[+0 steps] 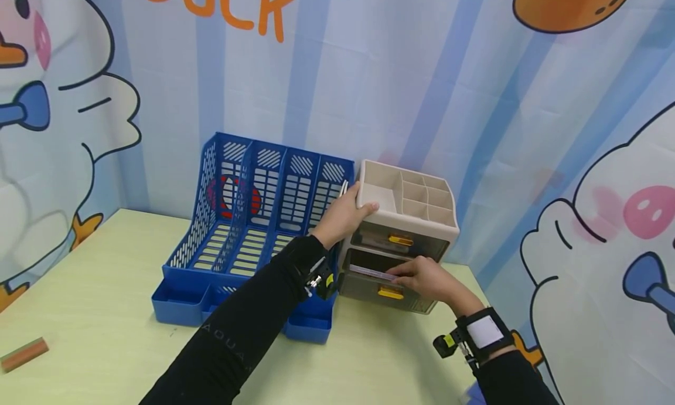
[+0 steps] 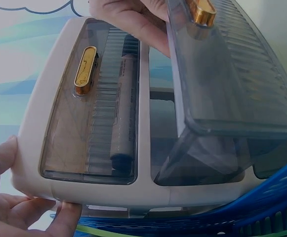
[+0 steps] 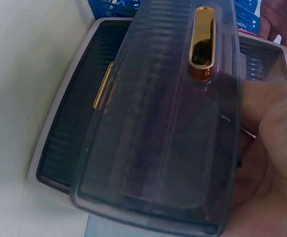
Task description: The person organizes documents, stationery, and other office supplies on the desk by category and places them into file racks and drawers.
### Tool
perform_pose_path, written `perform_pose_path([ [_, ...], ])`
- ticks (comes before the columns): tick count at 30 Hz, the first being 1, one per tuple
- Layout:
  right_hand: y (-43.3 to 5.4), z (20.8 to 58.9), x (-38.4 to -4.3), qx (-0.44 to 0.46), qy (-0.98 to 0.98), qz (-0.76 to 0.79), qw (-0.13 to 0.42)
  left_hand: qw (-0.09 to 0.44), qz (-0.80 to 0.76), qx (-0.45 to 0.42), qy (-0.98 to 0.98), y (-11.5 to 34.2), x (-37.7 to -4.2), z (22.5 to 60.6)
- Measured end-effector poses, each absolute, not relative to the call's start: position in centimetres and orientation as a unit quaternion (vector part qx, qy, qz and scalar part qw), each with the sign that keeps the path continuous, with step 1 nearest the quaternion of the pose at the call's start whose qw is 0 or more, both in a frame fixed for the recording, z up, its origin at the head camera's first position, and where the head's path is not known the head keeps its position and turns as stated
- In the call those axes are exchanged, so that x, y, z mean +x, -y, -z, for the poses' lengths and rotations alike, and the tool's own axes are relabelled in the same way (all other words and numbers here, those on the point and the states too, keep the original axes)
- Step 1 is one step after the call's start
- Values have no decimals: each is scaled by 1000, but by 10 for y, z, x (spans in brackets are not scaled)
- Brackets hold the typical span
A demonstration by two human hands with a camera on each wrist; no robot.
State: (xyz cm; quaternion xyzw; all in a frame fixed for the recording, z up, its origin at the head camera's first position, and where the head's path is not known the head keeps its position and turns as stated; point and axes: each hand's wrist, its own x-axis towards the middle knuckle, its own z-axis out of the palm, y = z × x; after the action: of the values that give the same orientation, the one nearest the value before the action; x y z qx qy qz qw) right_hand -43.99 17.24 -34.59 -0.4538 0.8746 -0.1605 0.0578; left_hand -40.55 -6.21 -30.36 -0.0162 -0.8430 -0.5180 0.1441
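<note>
A beige desktop drawer organizer (image 1: 406, 217) stands tilted, its middle drawer (image 1: 369, 285) pulled out. My left hand (image 1: 345, 214) grips its upper left corner, thumb over the top edge; the left wrist view shows those fingers (image 2: 66, 217) on the casing. My right hand (image 1: 424, 279) reaches over the open drawer and pinches the end of a thin, flat, pale purplish thing (image 1: 369, 272) just behind the drawer's front. What kind it is, I cannot tell. Behind the shut upper drawer's clear front (image 2: 64, 133) lies a marker-like pen (image 2: 125, 108).
Left of the organizer, a blue plastic file rack (image 1: 263, 217) with front trays stands close against it. A reddish-brown block (image 1: 23, 354) lies on the pale yellow table (image 1: 105, 276) at far left. A printed duck curtain (image 1: 358, 71) hangs behind. Something blue (image 1: 474, 395) shows by my right sleeve.
</note>
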Motion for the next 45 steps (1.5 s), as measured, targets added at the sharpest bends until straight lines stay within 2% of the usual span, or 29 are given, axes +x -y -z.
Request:
perform_pose_path([
  [9,-174,345,-438,-451,-874,171,56,151,514,-25,844,61,-406,304],
  [26,-191,355,-419,-418,-892,147,-92,152,514,-19,844,63,-406,306],
  [45,-232,365,-392,-384,-905,119,-138,151,511,-18,846,63,-407,305],
])
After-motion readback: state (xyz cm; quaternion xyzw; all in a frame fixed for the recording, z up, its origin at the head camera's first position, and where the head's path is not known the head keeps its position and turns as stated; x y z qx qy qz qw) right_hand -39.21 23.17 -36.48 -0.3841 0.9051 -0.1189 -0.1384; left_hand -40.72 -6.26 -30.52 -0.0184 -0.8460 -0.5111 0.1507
